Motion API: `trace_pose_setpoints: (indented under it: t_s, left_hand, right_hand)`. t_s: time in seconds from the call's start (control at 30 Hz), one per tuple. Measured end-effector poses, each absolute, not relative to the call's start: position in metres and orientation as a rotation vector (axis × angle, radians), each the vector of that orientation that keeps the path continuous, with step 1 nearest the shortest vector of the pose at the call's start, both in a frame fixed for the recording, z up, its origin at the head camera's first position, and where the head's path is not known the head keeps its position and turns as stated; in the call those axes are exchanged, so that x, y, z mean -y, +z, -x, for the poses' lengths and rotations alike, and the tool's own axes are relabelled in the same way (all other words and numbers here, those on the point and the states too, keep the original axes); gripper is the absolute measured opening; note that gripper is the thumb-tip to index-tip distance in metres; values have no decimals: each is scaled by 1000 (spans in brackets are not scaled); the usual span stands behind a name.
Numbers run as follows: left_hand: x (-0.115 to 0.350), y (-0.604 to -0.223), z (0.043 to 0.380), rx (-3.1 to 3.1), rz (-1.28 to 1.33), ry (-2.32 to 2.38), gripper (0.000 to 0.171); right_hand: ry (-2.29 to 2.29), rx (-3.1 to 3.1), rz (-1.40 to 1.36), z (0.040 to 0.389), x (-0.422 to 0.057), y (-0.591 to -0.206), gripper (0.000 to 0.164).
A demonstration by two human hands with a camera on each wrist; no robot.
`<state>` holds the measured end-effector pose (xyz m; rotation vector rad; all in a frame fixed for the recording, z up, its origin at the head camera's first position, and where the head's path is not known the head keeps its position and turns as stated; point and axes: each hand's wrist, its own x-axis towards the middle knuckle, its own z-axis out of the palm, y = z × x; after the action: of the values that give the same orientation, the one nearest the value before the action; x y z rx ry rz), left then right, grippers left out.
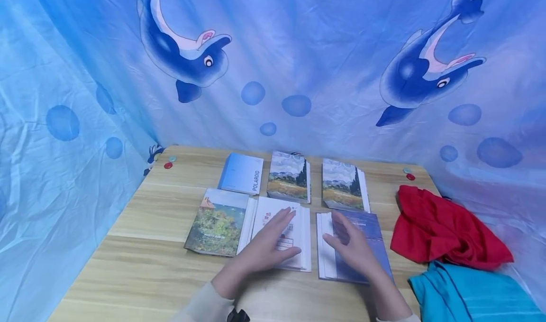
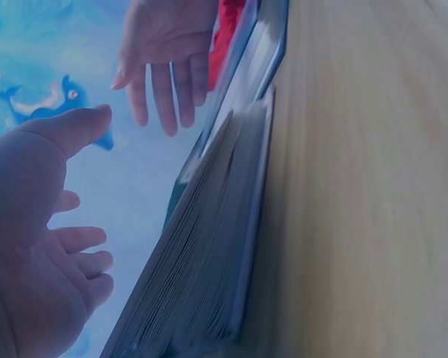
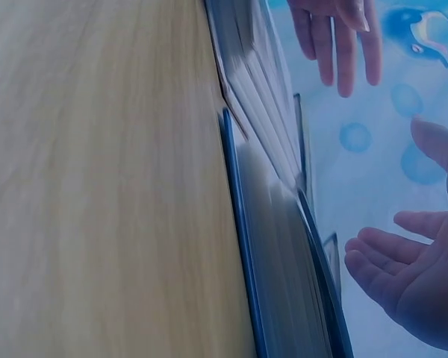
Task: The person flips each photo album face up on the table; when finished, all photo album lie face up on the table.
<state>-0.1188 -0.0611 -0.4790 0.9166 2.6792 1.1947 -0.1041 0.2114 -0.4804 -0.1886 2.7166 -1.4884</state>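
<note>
My left hand point(image 1: 266, 246) hovers over a white-covered album point(image 1: 304, 217), thumb apart from the extended fingers, holding nothing. To the right, my right hand point(image 1: 351, 246) is above a dark blue photo album point(image 1: 375, 227), its fingers also extended and nothing in them. The palms face each other; in the left wrist view a gap shows between the left hand point(image 2: 45, 246) and the thick page block point(image 2: 201, 246). From the right wrist view, the right hand point(image 3: 418, 261) is apart from the blue album's pages point(image 3: 276, 246). A green garden-picture album point(image 1: 217, 222) lies left of the white one.
Behind stand a blue Polaroid album point(image 1: 242, 172) and two landscape-painting albums, one in the middle point(image 1: 287, 175) and one at right point(image 1: 341, 182). A red cloth point(image 1: 443, 232) and a teal cloth point(image 1: 477, 293) lie at the right edge of the wooden table point(image 1: 123, 265). Dolphin-print curtains surround it.
</note>
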Motion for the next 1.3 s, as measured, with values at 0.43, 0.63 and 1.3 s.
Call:
trace_pose_setpoints:
  t_s: [0.43, 0.63, 1.3]
  left_hand:
    - [20, -491, 107, -2623, -1102, 1140, 87]
    - [10, -496, 101, -2610, -1100, 1134, 83]
    - [-22, -502, 89, -2601, -1173, 1094, 83]
  right_hand:
    - [-1448, -2721, 74, 84, -236, -482, 77]
    - [-1427, -2726, -78, 77, -244, -481, 79]
    - [-1274, -2829, -287, 68, -259, -477, 83]
